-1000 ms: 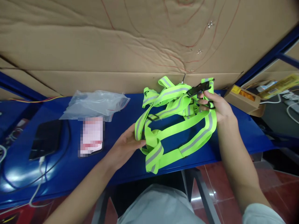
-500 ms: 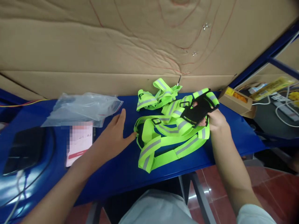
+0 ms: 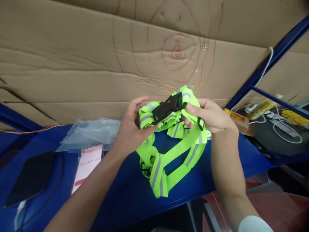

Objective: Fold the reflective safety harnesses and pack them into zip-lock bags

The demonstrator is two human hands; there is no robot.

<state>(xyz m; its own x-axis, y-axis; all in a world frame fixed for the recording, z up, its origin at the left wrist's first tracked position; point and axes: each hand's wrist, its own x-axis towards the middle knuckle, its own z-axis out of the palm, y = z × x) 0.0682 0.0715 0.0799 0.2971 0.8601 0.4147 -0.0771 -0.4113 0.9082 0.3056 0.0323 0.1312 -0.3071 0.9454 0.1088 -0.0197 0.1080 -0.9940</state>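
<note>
A neon-green strap harness [image 3: 178, 149] with grey reflective stripes hangs in loops over the blue table [image 3: 120, 190]. Its black buckle [image 3: 167, 108] is raised between my two hands and looks fastened. My right hand [image 3: 205, 114] grips the strap at the buckle's right end, thumb on top. At the buckle's left end, my left hand [image 3: 135, 129] has its thumb under the strap and its fingers apart behind it. More green strap lies on the table behind the loops.
On the left lie a clear plastic bag [image 3: 89, 132], a phone [image 3: 88, 166] showing a timer and a black device [image 3: 31, 177] with a cable. Cardboard [image 3: 72, 83] stands behind the table. An open small box [image 3: 238, 120] is at the right.
The buckle has been lifted and moved left, raising part of the harness. My left hand has come from beside the harness to the buckle's left end. The view has tilted up.
</note>
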